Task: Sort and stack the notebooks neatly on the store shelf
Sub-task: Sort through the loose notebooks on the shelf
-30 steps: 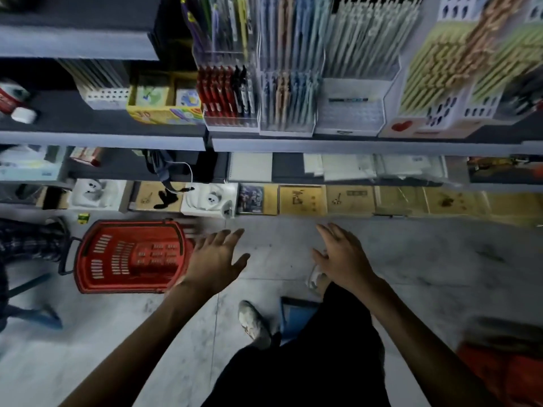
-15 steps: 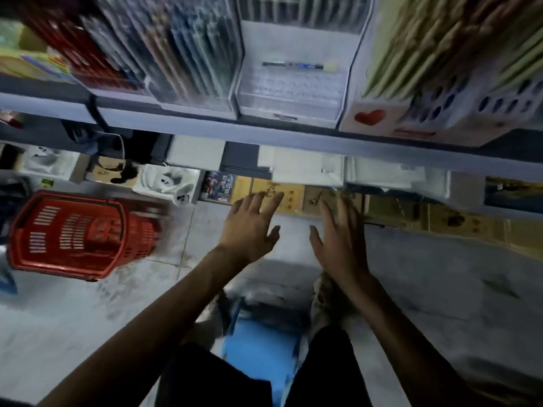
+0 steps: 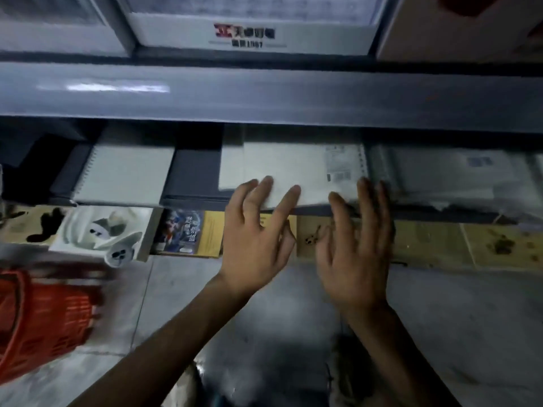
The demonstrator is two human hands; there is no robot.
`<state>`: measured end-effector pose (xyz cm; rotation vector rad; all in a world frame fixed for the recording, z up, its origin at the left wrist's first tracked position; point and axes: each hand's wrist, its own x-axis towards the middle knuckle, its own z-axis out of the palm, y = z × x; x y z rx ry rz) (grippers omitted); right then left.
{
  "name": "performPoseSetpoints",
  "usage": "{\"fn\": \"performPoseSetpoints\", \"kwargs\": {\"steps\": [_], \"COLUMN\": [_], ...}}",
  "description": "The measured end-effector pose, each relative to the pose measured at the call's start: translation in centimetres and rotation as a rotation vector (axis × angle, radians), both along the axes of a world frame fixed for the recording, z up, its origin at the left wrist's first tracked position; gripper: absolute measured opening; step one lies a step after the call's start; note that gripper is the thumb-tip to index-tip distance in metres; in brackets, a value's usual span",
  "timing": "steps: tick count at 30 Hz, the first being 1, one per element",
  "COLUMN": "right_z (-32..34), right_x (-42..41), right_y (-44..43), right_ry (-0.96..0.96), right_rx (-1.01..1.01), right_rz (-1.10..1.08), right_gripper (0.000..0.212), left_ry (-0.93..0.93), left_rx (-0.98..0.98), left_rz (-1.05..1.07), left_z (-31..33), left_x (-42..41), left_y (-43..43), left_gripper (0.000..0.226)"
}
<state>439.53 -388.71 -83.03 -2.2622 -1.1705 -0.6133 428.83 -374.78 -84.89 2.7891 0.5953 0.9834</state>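
Palms face down and the fingers are straight. Our left hand (image 3: 258, 239) lays its fingertips (image 3: 267, 183) over the near edge of the white notebook (image 3: 293, 168), which lies flat on the middle shelf (image 3: 194, 168) just ahead of both hands. Neither hand clasps anything. Our right hand (image 3: 352, 254) is just as open, its fingertips up by the notebook's right corner and wire binding, though we cannot tell whether they touch. To do this step well, we judge it best to press one hand against each side, slide the notebook square to the shelf lip, and keep it from riding onto the wrapped packs (image 3: 455, 177) just right of our right hand. A ringed pad (image 3: 126, 174) lies well left of our left hand, and it makes a fair line to match. Above our right fingertips is a printed label (image 3: 338, 165) with a barcode, too small to read. Far above both hands, a white box (image 3: 249, 33) carries a red mark, blurred characters and digits that look like 1967. Below our left wrist side, a colourful cover (image 3: 182, 230) bears characters we cannot make out.
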Motion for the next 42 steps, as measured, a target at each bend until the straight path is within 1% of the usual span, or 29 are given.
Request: {"fn": "performPoseSetpoints", "kwargs": {"steps": [3, 6, 9, 11, 14, 16, 19, 22, 25, 28, 30, 32, 34, 36, 38, 40, 42], "right_z": [-1.4, -2.1, -2.6, -3.0, -2.8, -2.1, -0.5, 0.3, 0.1, -0.6, -1.0, -1.7, -2.7, -4.0, -5.4, -6.9, -8.1], "right_x": [0.8, 1.5, 2.4, 2.5, 1.1, -0.5, -2.4, -4.3, -6.0, -7.7, -8.6, -8.9, -8.6, -8.1, -7.3, -6.6, -5.5], "right_y": [1.0, 1.7, 2.2, 2.4, 2.5, 2.1, 1.1, -0.8, -3.3, -5.9, -7.1, -7.8, -7.9, -7.2, -5.9, -3.9, -1.5], "right_ry": [-0.105, -0.24, -0.317, -0.355, -0.28, -0.21, -0.127, -0.059, -0.003, 0.083, 0.172, 0.315, 0.537, 0.805, 1.076, 1.319, 1.505], "right_rx": [0.114, 0.216, 0.269, 0.281, 0.255, 0.164, 0.018, -0.086, -0.138, -0.139, -0.112, -0.071, -0.002, 0.098, 0.253, 0.5, 0.731], "right_rz": [-0.019, -0.086, -0.098, -0.117, -0.171, -0.19, -0.213, -0.189, -0.181, -0.175, -0.144, -0.121, -0.106, -0.07, -0.024, 0.034, 0.045], "right_gripper": [0.038, 0.028, 0.029, 0.03, 0.041, 0.049, 0.058, 0.068, 0.072, 0.07, 0.068, 0.063, 0.057, 0.049, 0.039, 0.03, 0.028], "left_ry": [-0.147, -0.235, -0.282, -0.28, -0.201, -0.139, -0.014, 0.089, 0.1, 0.109, 0.111, 0.142, 0.182, 0.194, 0.191, 0.151, 0.113], "left_rx": [0.043, 0.127, 0.215, 0.211, 0.185, 0.201, 0.158, 0.176, 0.18, 0.188, 0.17, 0.12, 0.048, 0.01, 0.045, 0.091, 0.158], "left_rz": [-0.026, -0.053, -0.063, -0.046, 0.001, 0.019, 0.02, 0.047, 0.063, 0.067, 0.076, 0.098, 0.117, 0.124, 0.115, 0.105, 0.12], "left_z": [-2.2, -3.0, -2.4, -2.1, -1.3, -0.5, 1.4, 2.5, 2.8, 1.8, 0.6, -0.9, -2.7, -4.4, -6.3, -8.1, -9.5], "left_x": [0.9, 1.8, 2.3, 2.2, 1.3, 0.3, -1.7, -4.7, -7.9, -10.9, -12.6, -13.9, -14.6, -14.8, -14.1, -12.6, -10.6], "left_y": [1.2, 2.4, 3.7, 3.5, 2.2, 1.2, 0.2, -1.0, -2.1, -3.2, -3.5, -3.4, -3.2, -2.7, -1.7, 0.0, 2.0], "left_gripper": [0.054, 0.043, 0.041, 0.044, 0.049, 0.053, 0.055, 0.049, 0.04, 0.041, 0.04, 0.038, 0.045, 0.051, 0.048, 0.044, 0.051]}}
